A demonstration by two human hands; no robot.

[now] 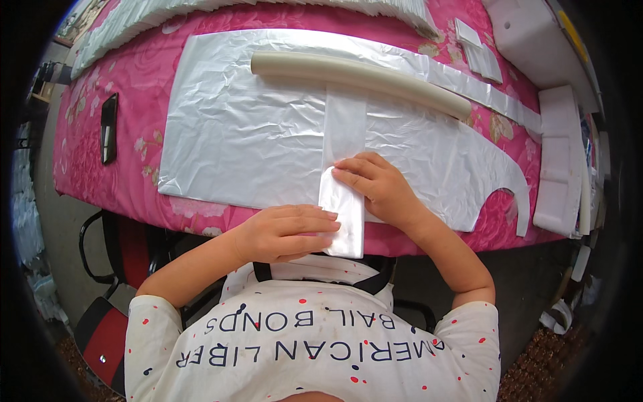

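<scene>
While the person's left hand (291, 231) lies flattened from the left side with its fingers held close together across a folded, narrow packet of shiny white plastic film (344, 211), the right hand (378, 184) bends its fingers over the packet's far end; whether its thumb pinches underneath cannot be told. The hands are near each other but apart, and the packet lies lengthwise between them, its near end reaching the table's front edge. Beyond it, a flat pale strip of film (345, 124) runs away from the packet over a wide, wrinkled silvery-white plastic sheet (248, 127). Across the sheet's far part lies a long beige cylindrical tube (368, 80), well apart from both hands, with open sheet between. The sheet's right end curves round a cut-out, where the pink flowered tablecloth (80, 141) shows; a band of cloth also separates its left edge from a black, slim rectangular phone (109, 127). White foam boxes (559, 161) bound the right side, and a long row of stacked white film (134, 30) lines the far edge.
</scene>
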